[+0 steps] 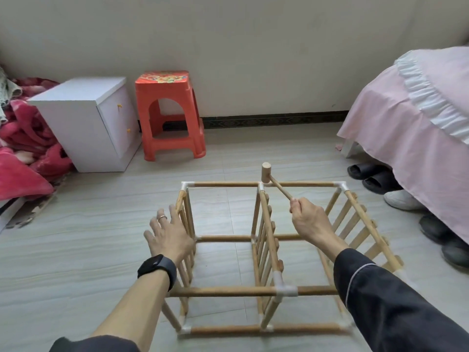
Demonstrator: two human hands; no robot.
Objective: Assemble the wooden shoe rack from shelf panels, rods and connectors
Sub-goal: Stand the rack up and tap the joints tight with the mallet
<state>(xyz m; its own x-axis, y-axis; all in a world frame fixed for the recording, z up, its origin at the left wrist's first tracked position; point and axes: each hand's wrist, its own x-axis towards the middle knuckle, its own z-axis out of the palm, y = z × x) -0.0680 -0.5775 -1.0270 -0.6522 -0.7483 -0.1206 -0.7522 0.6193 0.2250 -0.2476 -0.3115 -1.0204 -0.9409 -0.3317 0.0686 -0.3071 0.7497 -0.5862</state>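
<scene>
meanwhile the right hand (308, 219) gripped the wooden mallet (266, 172) over the shoe rack (264, 250); the left hand (168, 233), fingers spread, rested against its end panel (186, 219).

The shoe rack (265, 240) lies on its side on the floor as a pale wooden frame. Three slatted shelf panels stand on edge: left (186, 224), middle (266, 252) and right (360, 224). Horizontal rods (223, 291) join them through white connectors (285, 290) at the corners and middle. A small wooden mallet (266, 172), gripped by its handle in the right hand (308, 219), has its head at the far top rod, just beside the middle connector.
</scene>
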